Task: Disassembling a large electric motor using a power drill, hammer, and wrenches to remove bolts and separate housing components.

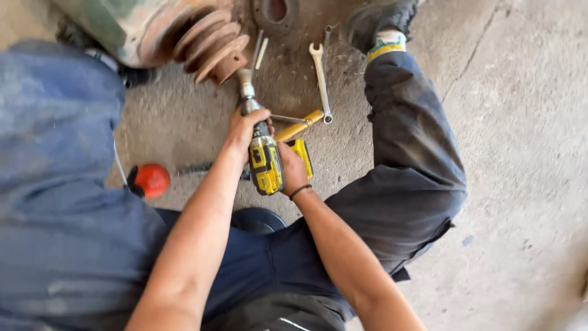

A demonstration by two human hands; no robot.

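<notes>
Drill (264,160) gripped between both hands, nose at pulley (211,52).

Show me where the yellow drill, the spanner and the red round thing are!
yellow drill (266,164): head view, on its yellow and black body.
spanner (321,73): head view, on the middle of its silver shaft.
red round thing (151,180): head view, on its red top.

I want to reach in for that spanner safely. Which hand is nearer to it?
Right. The right hand grips the yellow drill handle just below and left of the spanner; the left hand holds the drill's front, farther left.
</notes>
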